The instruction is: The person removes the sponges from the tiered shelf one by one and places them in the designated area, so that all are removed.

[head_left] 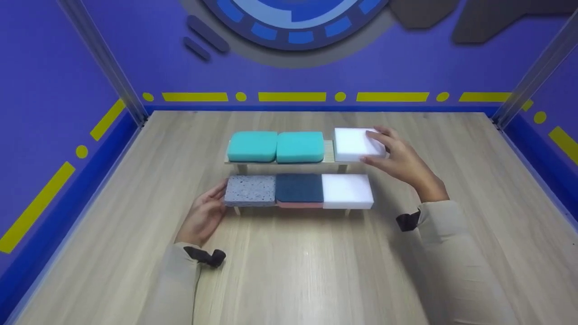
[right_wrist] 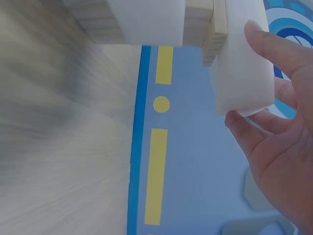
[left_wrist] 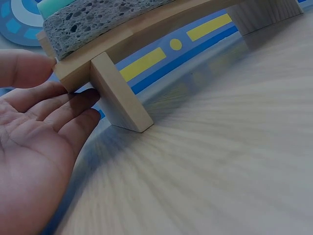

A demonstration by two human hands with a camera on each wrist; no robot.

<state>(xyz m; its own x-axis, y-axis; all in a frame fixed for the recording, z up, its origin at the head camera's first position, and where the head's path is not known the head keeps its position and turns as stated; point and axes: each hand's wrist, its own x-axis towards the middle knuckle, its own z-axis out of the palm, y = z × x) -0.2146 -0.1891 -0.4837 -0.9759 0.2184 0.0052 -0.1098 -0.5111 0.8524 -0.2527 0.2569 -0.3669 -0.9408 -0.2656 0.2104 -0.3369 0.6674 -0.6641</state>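
My right hand (head_left: 399, 158) grips a white foam sponge (head_left: 352, 143) at the right end of the rear wooden shelf, thumb on the near side and fingers on top and the far side. In the right wrist view this sponge (right_wrist: 244, 73) juts past the shelf end. My left hand (head_left: 205, 214) holds the left end of the front wooden shelf (left_wrist: 78, 71), with thumb at the board's edge and fingers beneath. On that shelf lie a grey speckled sponge (head_left: 249, 190), a dark scouring sponge (head_left: 299, 188) with a pink underside, and another white sponge (head_left: 347, 190).
Two turquoise sponges (head_left: 253, 146) sit side by side on the rear shelf, with a gap of bare board (head_left: 329, 151) between them and the white one. The shelves stand on short wooden legs on a wood-grain table (head_left: 289, 271). Blue panels (head_left: 289, 81) enclose the back and sides.
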